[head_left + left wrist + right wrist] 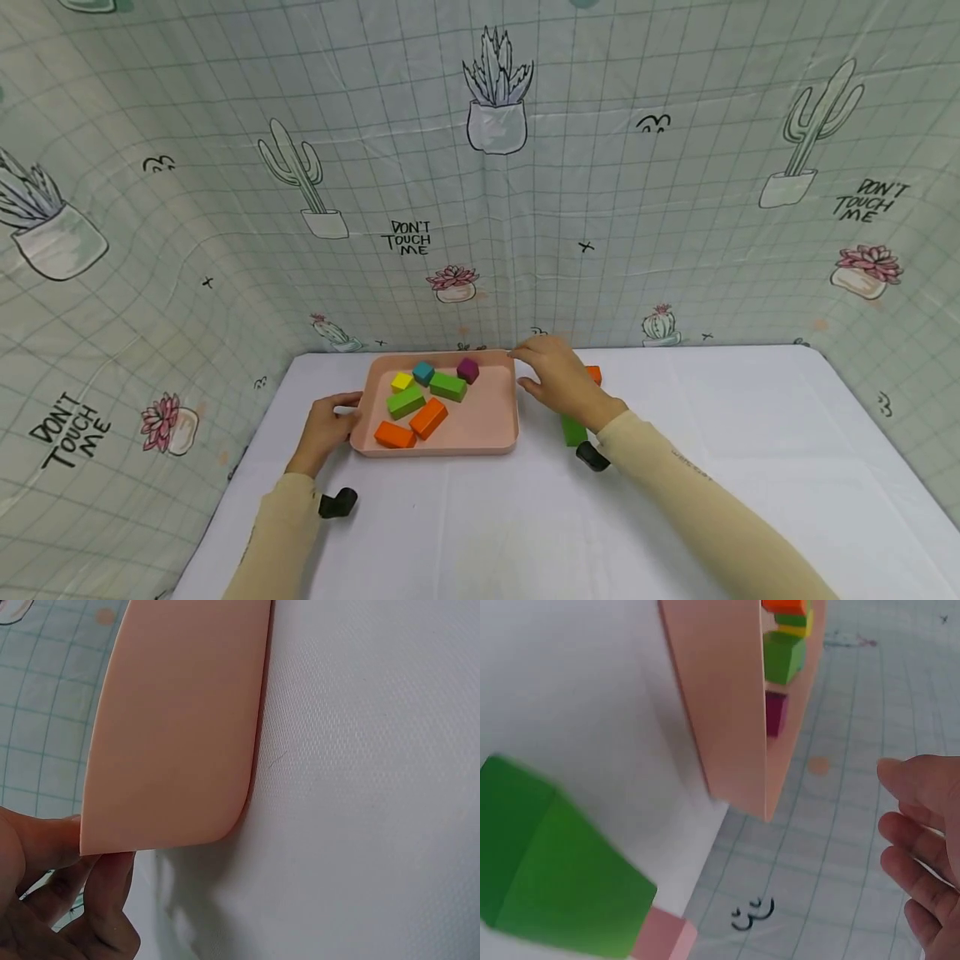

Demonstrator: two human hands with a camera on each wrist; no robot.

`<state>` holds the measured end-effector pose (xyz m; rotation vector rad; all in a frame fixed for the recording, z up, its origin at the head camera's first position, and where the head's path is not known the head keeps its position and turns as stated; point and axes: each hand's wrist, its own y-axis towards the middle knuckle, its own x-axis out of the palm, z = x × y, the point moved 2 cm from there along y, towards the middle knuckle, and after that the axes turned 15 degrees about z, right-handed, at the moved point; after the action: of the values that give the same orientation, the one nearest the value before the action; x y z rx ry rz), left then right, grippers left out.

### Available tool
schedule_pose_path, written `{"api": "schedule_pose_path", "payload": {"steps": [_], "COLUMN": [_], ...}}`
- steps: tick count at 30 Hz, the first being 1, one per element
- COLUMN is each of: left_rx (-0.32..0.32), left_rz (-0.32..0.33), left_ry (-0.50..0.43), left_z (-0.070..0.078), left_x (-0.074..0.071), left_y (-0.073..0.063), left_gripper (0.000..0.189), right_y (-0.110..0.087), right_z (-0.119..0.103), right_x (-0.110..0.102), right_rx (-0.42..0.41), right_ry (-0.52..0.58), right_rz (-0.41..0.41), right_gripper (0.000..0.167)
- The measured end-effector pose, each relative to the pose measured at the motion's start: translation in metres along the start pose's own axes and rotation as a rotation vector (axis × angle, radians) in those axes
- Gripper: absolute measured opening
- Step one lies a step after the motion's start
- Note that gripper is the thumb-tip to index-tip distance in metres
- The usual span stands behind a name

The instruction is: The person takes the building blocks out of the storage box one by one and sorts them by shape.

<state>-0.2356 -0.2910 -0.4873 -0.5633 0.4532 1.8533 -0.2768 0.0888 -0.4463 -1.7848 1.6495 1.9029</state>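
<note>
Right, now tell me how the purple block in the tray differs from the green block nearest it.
The purple block is a compact cube; the green block is longer and oblong. In the head view, the purple block sits farther right than the green block. Both lie inside the pink tray.

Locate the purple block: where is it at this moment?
In the head view, the purple block lies inside the pink tray, near its far edge and right of centre, with a green block just to its left.
</note>
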Motion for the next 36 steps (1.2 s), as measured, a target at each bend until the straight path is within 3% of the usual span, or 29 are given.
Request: {"api": "schedule_pose_path", "payload": {"steps": [14,25,36], "left_rx": [0.002,0.013,0.022], "left_rz": [0.005,0.017,0.027], "left_ry": [0.012,0.023,0.021], "left_z": [-0.001,-0.001,-0.001], "left_x": [0.001,0.0,0.002], "left_y": [0.002,0.001,0.0], "left_gripper": [0.037,0.037,0.038], "right_y": [0.023,0.037,0.046], "right_z": [-0.02,-0.023,-0.022], "right_x": [0.037,0.06,0.075], "right_rx": [-0.024,-0.073,-0.073], "right_ry": [0.038,0.02,-0.024], "right_rz": [-0.167,-0.204,-0.28], "right_gripper": [0.045,0.039,0.046]}}
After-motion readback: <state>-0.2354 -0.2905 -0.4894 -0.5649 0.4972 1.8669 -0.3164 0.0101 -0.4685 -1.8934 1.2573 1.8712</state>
